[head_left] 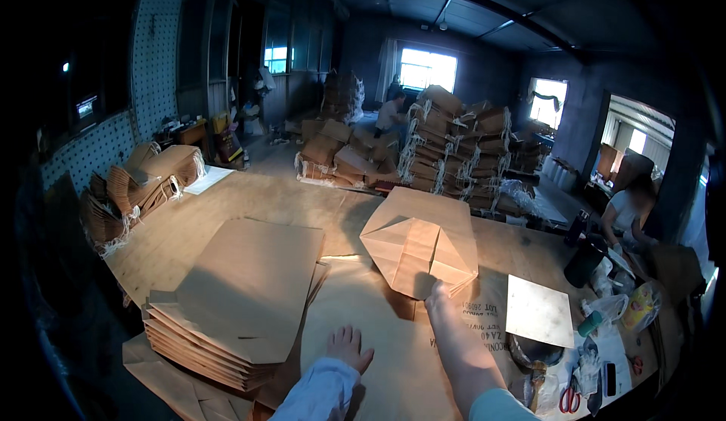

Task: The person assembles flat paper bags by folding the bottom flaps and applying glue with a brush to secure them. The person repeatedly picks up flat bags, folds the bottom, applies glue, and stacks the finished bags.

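A brown paper bag [446,217] with its bottom folded into a diamond lies ahead of me, right of the middle of the table. My right hand [439,298] is closed at its near edge, the thumb side up and most fingers hidden. Flat on a large sheet of brown paper [333,376] rests my left hand [350,347], fingers spread and holding nothing. To the left of that hand is a thick stack of flat brown paper bags [249,277], its near edges fanned out in layers.
Tied bundles of bags [147,183] sit on the table's far left. At right are a white card [538,311], a dark cup [584,261], red-handled scissors [569,398] and a phone [609,379]. Tall bundled stacks [461,149] rise beyond the table. Another person [629,208] works at right.
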The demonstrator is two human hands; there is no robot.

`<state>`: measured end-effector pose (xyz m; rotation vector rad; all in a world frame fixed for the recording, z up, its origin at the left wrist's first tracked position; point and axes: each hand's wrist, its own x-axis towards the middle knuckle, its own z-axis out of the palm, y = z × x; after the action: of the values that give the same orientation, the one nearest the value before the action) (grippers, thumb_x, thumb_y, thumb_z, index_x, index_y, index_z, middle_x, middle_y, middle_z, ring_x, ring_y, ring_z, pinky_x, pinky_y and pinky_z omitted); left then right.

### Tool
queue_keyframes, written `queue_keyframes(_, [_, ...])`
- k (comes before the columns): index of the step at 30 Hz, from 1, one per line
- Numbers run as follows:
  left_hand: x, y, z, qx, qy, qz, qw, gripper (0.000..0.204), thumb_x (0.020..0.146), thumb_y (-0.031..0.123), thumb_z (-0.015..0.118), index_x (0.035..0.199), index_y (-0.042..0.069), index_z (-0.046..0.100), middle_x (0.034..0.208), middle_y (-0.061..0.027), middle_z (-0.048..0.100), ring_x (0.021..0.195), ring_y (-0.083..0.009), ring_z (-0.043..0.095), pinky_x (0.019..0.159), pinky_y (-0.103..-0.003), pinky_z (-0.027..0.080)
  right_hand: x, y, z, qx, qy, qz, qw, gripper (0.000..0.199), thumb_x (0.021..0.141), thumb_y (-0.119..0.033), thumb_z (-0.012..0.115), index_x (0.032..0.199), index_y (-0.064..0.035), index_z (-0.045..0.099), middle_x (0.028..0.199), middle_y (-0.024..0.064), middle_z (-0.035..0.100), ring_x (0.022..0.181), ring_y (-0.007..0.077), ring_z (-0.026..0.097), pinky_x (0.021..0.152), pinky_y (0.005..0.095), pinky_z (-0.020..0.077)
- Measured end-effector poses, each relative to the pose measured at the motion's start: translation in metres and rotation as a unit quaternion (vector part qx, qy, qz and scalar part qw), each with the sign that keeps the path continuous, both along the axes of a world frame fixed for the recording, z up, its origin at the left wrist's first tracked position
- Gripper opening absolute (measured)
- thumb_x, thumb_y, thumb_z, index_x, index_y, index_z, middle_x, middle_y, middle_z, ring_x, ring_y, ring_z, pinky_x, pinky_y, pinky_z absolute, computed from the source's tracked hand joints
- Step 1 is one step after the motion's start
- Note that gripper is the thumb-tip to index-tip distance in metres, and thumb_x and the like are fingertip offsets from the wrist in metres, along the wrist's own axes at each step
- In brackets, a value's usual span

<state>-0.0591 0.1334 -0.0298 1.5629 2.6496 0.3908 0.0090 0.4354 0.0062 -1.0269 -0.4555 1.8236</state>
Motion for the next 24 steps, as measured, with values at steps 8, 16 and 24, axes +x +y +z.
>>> queue_keyframes(8, [0.0,-0.003,0.006,-0.024,-0.026,0.001,0.999,0.076,0.089,0.054,0.042,0.145,0.004,0.034,0.153,-0.0178,0.027,0.143,-0.0331,0.02,0.116,-0.048,0.011,0.012,-0.006,0.009,-0.005,-0.041,0.124,0.991,0.039,0.101,-0.025,0.03,0.11,-0.0112,0.065,0.099,0.0098,0.069,0.087,0.0234,0.067,0.066,0.042,0.0562])
queue_keyframes(16, [0.001,-0.007,0.011,-0.038,-0.052,0.006,0.998,0.078,0.087,0.055,0.044,0.145,0.004,0.033,0.154,-0.0165,0.026,0.144,-0.032,0.018,0.116,-0.049,0.011,0.024,-0.011,0.025,0.011,-0.138,0.143,0.98,0.017,0.096,-0.019,0.052,0.107,-0.0093,0.061,0.097,0.0098,0.066,0.078,0.0227,0.066,0.064,0.0365,0.0577])
queue_keyframes(24, [-0.005,-0.006,-0.017,0.007,-0.019,0.006,1.0,0.075,0.086,0.053,0.051,0.141,0.003,0.039,0.15,-0.017,0.033,0.14,-0.0316,0.026,0.115,-0.046,0.018,0.054,0.008,0.013,0.07,-0.305,0.376,0.872,0.029,0.097,-0.029,0.046,0.096,-0.0033,0.061,0.076,0.013,0.066,0.056,0.0214,0.064,0.045,0.0309,0.0531])
